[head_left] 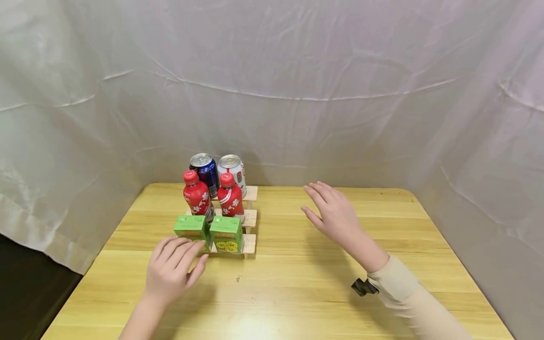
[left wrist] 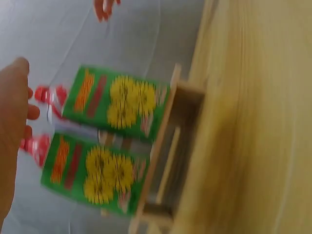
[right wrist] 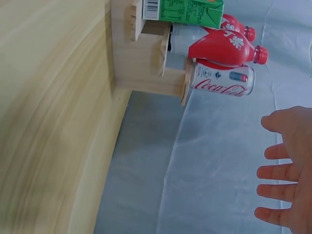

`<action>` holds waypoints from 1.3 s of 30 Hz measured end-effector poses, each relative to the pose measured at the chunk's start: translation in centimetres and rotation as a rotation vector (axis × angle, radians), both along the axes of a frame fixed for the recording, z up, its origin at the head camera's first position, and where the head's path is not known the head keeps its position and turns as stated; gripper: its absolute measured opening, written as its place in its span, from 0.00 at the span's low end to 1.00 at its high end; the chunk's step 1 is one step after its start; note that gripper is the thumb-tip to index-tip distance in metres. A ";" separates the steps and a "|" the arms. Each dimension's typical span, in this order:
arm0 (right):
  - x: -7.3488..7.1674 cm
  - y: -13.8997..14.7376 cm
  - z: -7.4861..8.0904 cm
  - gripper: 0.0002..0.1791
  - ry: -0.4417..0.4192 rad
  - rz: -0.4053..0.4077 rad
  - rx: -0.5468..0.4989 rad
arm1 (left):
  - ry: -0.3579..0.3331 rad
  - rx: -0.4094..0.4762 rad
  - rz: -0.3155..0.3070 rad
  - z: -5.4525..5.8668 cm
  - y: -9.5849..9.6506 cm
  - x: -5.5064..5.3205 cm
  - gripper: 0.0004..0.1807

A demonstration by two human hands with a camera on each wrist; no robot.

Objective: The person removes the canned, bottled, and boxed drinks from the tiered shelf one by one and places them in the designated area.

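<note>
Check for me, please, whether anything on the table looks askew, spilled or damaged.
Nothing much stands out: the cans, bottles and cartons stand upright in pairs on the stepped rack, with no spill or damage visible. The only slight oddity is a dark mark on the table before the rack, too small to identify.

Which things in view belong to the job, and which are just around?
Likely the job, judging by the left hand close by:
two green cartons
two red bottles
blue can
white can
stepped wooden rack

Just around:
table
grey curtain
small black item by the right sleeve
</note>
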State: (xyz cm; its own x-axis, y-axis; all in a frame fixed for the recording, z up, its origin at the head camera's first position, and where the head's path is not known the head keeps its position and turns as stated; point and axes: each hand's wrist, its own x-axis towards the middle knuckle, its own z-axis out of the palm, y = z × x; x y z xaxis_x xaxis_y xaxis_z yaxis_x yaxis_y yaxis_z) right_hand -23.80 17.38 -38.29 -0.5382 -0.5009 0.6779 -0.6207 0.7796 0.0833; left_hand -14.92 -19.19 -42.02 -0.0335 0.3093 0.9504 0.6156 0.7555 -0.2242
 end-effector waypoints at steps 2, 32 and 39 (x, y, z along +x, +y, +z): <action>-0.2 -0.6 0.2 0.30 0.002 0.006 0.001 | 0.031 0.003 -0.001 -0.2 -0.9 -0.1 0.20; -4.0 -8.1 5.4 0.28 -0.074 0.065 -0.045 | -0.884 -0.142 0.402 -5.7 -8.3 0.1 0.35; -5.5 -9.8 5.7 0.29 -0.104 0.092 -0.017 | -1.037 -0.175 0.436 -6.0 -7.7 0.6 0.36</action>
